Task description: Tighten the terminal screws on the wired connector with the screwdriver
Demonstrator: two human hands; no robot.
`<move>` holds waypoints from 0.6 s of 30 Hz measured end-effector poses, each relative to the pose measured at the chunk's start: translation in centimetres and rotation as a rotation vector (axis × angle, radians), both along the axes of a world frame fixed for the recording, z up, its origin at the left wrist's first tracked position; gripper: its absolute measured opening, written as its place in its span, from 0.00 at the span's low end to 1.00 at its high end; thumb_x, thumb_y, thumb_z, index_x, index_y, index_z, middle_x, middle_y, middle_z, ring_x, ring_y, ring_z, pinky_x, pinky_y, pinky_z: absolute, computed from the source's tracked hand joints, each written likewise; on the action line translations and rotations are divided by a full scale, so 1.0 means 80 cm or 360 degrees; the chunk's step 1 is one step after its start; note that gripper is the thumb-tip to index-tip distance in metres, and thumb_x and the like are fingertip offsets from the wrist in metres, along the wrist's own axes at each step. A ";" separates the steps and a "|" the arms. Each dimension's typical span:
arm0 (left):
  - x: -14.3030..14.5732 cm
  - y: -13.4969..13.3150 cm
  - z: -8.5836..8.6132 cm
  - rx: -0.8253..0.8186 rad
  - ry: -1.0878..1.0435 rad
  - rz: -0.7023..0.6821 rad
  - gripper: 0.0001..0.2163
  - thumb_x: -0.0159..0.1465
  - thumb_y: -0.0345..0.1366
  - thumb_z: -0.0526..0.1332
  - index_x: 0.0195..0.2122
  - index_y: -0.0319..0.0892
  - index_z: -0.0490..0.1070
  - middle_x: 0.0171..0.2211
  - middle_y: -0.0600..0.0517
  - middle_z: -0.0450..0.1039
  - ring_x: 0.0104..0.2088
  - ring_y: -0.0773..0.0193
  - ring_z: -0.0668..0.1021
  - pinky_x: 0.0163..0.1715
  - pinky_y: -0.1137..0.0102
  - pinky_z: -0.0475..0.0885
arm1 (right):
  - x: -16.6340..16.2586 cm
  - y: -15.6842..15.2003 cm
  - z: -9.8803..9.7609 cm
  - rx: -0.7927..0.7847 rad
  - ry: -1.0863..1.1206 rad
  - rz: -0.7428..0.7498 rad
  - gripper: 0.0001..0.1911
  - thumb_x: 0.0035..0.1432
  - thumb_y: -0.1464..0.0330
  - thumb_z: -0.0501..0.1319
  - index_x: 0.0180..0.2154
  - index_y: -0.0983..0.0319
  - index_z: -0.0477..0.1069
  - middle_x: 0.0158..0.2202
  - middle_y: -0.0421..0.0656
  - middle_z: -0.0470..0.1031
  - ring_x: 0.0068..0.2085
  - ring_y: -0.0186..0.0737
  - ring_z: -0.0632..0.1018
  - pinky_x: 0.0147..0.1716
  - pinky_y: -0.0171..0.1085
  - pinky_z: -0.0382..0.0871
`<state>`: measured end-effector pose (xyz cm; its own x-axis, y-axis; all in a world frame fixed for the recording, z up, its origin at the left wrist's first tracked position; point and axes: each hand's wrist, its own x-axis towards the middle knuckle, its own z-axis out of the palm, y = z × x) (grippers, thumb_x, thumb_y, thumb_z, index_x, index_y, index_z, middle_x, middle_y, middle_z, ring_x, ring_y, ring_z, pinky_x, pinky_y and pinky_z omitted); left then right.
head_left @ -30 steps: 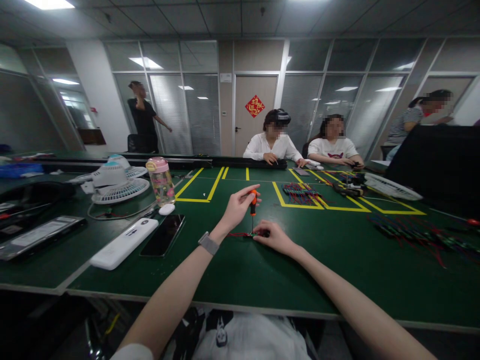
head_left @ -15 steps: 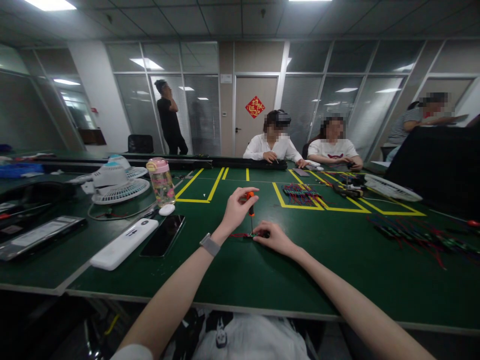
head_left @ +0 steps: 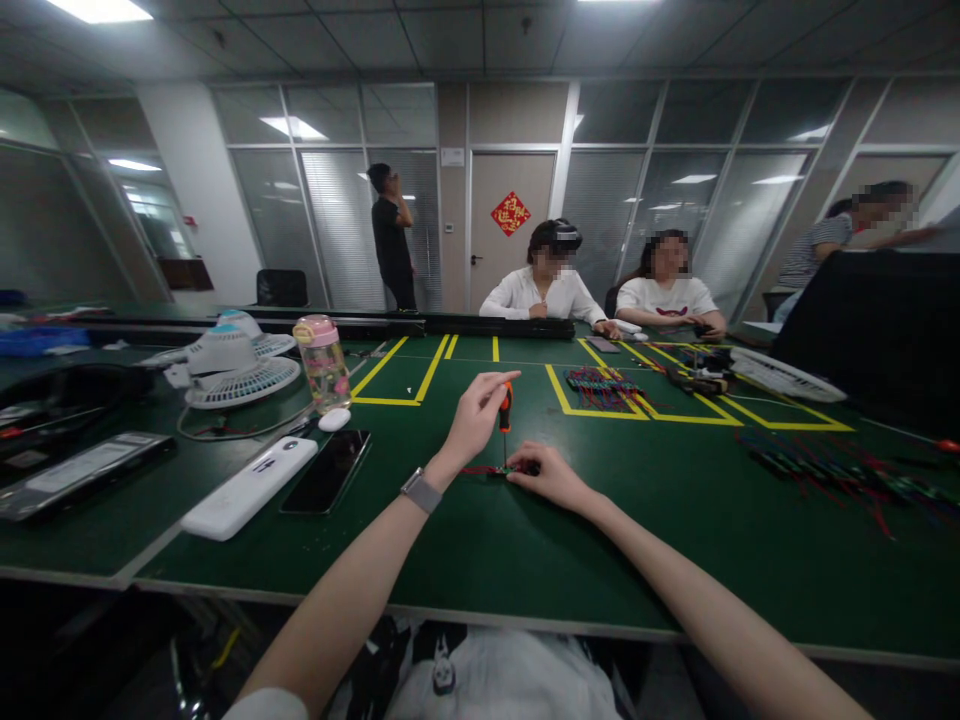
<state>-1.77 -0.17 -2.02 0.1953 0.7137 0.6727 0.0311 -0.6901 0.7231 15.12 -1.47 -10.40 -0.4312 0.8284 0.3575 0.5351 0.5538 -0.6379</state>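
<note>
My left hand (head_left: pixel 474 418) grips a small screwdriver (head_left: pixel 506 408) with an orange and black handle, held upright with its tip down on a small circuit board (head_left: pixel 507 468) on the green table (head_left: pixel 487 540). Thin red wires run left from the board. My right hand (head_left: pixel 551 474) lies on the table just right of the board, its fingertips pinching the board's edge. A watch with a grey strap sits on my left wrist.
Left of my arms lie a black phone (head_left: pixel 327 470), a white power bank (head_left: pixel 249 486), a pink-lidded bottle (head_left: pixel 322 363) and white fans (head_left: pixel 232 365). Bundles of wired parts (head_left: pixel 600 385) lie inside yellow tape boxes and at the right. Two seated people work opposite; another stands by the door.
My left hand's fingers have shifted around the screwdriver handle while its tip stays on the board. The right hand has stayed put. The standing person at the back walked to the right.
</note>
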 end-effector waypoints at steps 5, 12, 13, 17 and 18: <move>0.002 0.003 -0.001 -0.0169 -0.0079 -0.0167 0.14 0.62 0.37 0.59 0.48 0.40 0.73 0.37 0.48 0.75 0.34 0.66 0.76 0.36 0.71 0.72 | 0.000 -0.001 0.001 0.0008 -0.0001 0.0001 0.07 0.51 0.69 0.64 0.34 0.63 0.77 0.30 0.41 0.70 0.30 0.34 0.72 0.32 0.34 0.67; 0.002 0.007 -0.004 -0.0235 -0.0157 -0.0332 0.16 0.65 0.36 0.55 0.53 0.41 0.69 0.46 0.45 0.73 0.42 0.63 0.77 0.41 0.68 0.73 | -0.001 -0.002 0.003 -0.0007 0.0004 -0.0015 0.07 0.51 0.69 0.64 0.34 0.63 0.77 0.31 0.42 0.70 0.30 0.34 0.72 0.32 0.34 0.67; 0.002 0.006 -0.004 -0.0251 -0.0154 -0.0338 0.16 0.64 0.36 0.55 0.53 0.40 0.68 0.44 0.45 0.74 0.40 0.63 0.78 0.41 0.68 0.73 | -0.001 -0.002 0.003 -0.0007 0.0003 -0.0013 0.07 0.51 0.69 0.64 0.34 0.63 0.77 0.30 0.42 0.70 0.30 0.34 0.72 0.32 0.34 0.67; 0.001 -0.002 -0.003 0.0057 0.0020 0.0209 0.10 0.59 0.36 0.63 0.41 0.40 0.75 0.36 0.49 0.72 0.36 0.64 0.76 0.40 0.69 0.71 | -0.001 -0.002 0.002 -0.0004 -0.0005 -0.0010 0.07 0.51 0.69 0.64 0.34 0.63 0.77 0.30 0.42 0.71 0.30 0.34 0.72 0.32 0.35 0.66; 0.001 -0.004 -0.002 0.0146 0.0075 0.0322 0.09 0.59 0.36 0.63 0.39 0.41 0.75 0.37 0.49 0.71 0.37 0.64 0.75 0.41 0.69 0.71 | -0.001 -0.002 0.002 -0.0002 -0.0006 -0.0009 0.07 0.51 0.69 0.64 0.35 0.63 0.77 0.30 0.42 0.71 0.31 0.35 0.72 0.32 0.35 0.66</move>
